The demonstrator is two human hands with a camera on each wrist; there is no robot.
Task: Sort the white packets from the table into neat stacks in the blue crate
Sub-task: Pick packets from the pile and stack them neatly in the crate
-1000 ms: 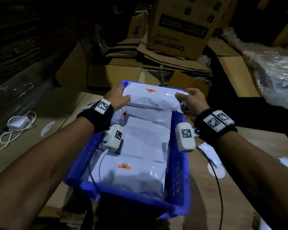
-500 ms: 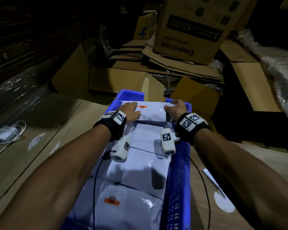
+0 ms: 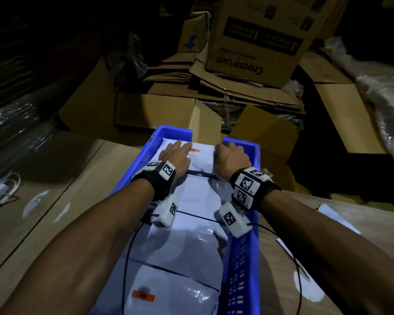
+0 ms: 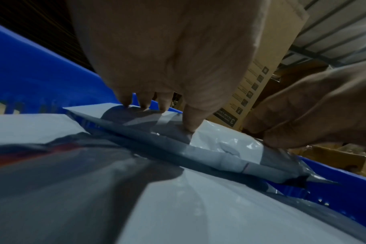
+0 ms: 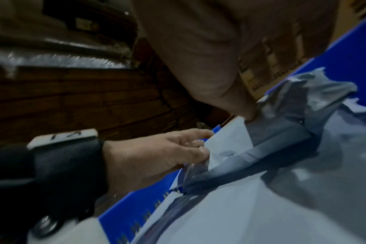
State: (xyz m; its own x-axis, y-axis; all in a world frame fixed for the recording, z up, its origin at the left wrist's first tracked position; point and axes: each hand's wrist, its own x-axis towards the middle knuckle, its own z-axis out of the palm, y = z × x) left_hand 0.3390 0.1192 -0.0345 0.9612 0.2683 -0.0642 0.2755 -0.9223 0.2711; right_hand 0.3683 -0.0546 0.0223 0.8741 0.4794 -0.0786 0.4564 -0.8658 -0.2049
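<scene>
The blue crate (image 3: 254, 153) stands on the table before me and holds several white packets (image 3: 191, 244) laid flat along its length. One more white packet (image 3: 203, 160) with an orange label lies on top at the far end. My left hand (image 3: 176, 153) rests flat on its left part, fingertips and thumb pressing down (image 4: 167, 118). My right hand (image 3: 229, 156) is curled over the packet's right edge by the crate wall, thumb pressed on the plastic (image 5: 242, 109). The packet's far edge is hidden by both hands.
Cardboard boxes (image 3: 159, 112) and a large printed carton (image 3: 259, 42) are piled right behind the crate. A white charger with cable (image 3: 0, 192) lies at the far left of the table. Another white packet (image 3: 328, 209) lies on the table to the right. Clear plastic wrap (image 3: 384, 98) bulges at far right.
Both hands have carried the packet down from above the crate's far rim into the far end. It now lies on the stack, and the left hand has flattened on top.
</scene>
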